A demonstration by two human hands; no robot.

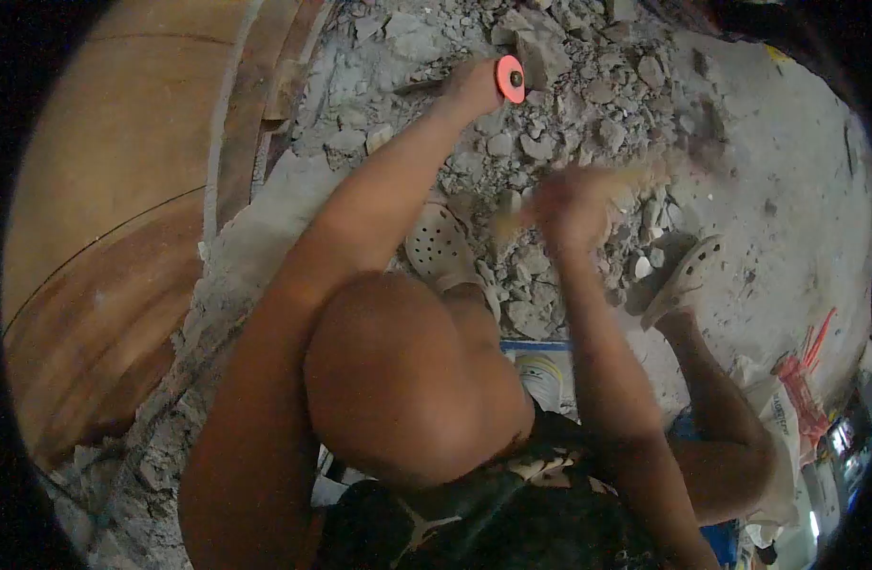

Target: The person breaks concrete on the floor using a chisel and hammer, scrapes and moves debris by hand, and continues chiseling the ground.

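My left hand is closed around a chisel whose round coral-pink hand guard and metal striking end face up toward me. The chisel's blade is hidden below the hand, over the broken rubble. To the right, my right hand is closed on a hammer, smeared by motion. The hammer's yellowish handle sticks out to the upper right, and its head is a faint dark blur. The two hands are apart, and the hammer is not touching the chisel.
Grey dusty floor lies to the right of the rubble. A brown wooden panel stands along the left. My feet in beige clogs are on either side of the rubble. A white sack and a red plastic wrapper lie at lower right.
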